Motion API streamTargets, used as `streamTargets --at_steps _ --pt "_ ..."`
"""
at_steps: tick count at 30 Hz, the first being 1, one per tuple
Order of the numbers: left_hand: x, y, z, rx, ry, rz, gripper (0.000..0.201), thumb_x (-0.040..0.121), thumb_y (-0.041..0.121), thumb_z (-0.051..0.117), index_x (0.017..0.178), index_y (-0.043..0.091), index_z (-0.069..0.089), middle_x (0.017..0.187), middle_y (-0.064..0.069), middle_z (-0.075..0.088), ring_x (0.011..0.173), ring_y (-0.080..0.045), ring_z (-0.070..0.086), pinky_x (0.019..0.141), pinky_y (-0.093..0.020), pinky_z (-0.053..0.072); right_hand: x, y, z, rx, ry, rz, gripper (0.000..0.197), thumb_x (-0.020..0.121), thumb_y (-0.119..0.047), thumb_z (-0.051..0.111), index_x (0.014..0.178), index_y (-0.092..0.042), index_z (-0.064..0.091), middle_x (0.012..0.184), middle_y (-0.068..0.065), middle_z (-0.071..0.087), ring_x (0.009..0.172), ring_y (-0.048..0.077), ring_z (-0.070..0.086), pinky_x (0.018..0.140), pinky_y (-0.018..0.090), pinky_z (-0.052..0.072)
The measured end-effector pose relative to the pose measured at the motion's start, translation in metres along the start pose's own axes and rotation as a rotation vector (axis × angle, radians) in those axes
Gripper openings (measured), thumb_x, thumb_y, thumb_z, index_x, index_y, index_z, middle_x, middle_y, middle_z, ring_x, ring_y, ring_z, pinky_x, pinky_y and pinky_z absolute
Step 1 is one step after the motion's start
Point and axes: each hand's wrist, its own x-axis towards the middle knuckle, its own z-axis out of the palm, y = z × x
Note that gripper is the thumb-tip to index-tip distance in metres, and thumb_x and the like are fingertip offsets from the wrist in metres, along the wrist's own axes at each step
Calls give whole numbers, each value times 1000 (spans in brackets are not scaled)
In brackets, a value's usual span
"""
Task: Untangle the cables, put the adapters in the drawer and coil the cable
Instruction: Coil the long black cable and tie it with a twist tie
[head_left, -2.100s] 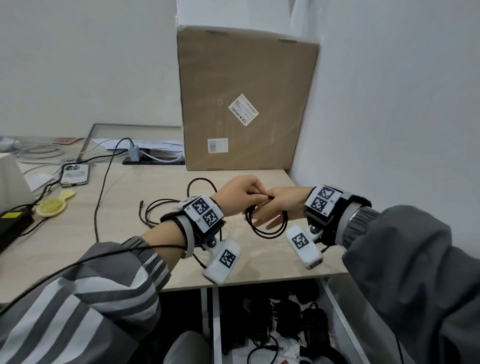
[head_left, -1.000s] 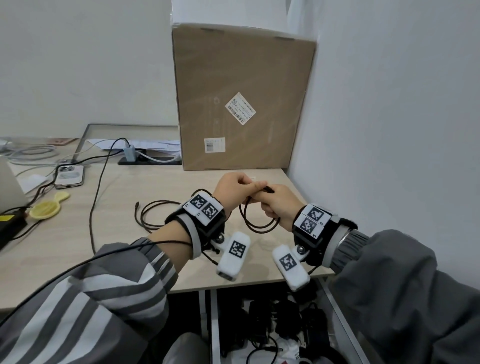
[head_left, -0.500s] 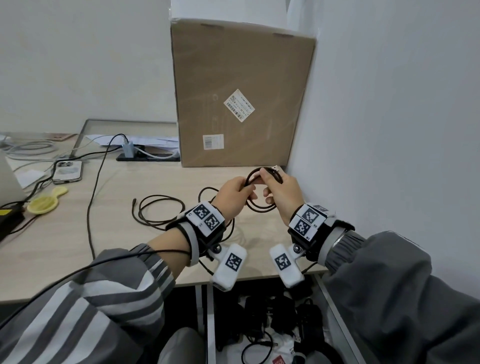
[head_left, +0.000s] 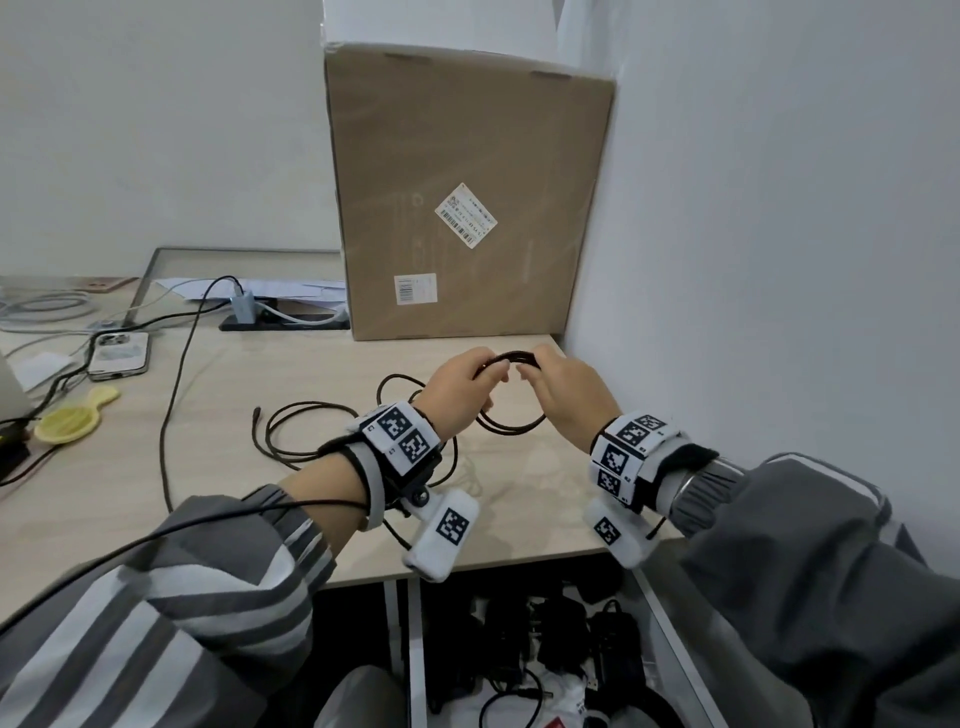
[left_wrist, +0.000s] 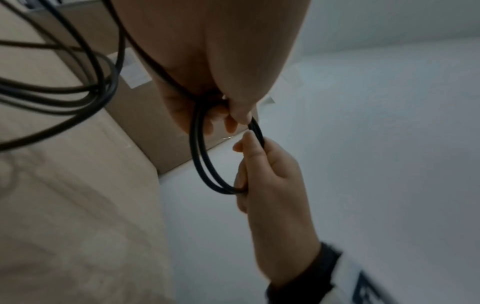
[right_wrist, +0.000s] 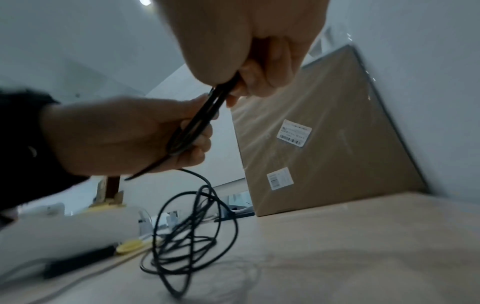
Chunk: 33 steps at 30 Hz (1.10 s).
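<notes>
Cardboard box (head_left: 467, 192) against wall, phone (head_left: 118, 353), yellow strainer (head_left: 70, 418) on desk (head_left: 130, 499)

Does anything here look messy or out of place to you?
Only the black cable: a few loops are gathered between the left hand and right hand, while the rest sprawls loose across the desk.

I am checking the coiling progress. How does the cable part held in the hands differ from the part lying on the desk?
The held loops form a small neat ring, gripped by the left hand and right hand above the desk. The loose cable sprawls in wide, uneven turns. Both are thin and black.
</notes>
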Motion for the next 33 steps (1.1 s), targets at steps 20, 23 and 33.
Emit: streamTargets --at_steps 20,23,33 --pt "-9 18 5 108 -275 12 29 103 23 36 76 18 47 70 3 48 63 -14 43 58 -27 40 -1 -9 -28 481 -459 64 16 94 -5 47 108 -9 56 82 0 61 75 14 59 78 30 47" --pt "-6 15 2 156 -279 -38 31 102 30 36 77 15 46 71 1 45 62 -13 42 57 -23 38 -3 -11 -29 458 -519 82 15 99 -8 40 98 -6 55 73 -1 46 65 11 42 67 29 41" --pt "-12 -2 11 -626 -146 -221 40 103 32 33 72 12 49 59 -1 50 64 -17 56 81 -31 44 -6 -13 2 574 161 281 25 97 -12 41 79 -11 58 68 -3 49 63 13 43 60 23 34"
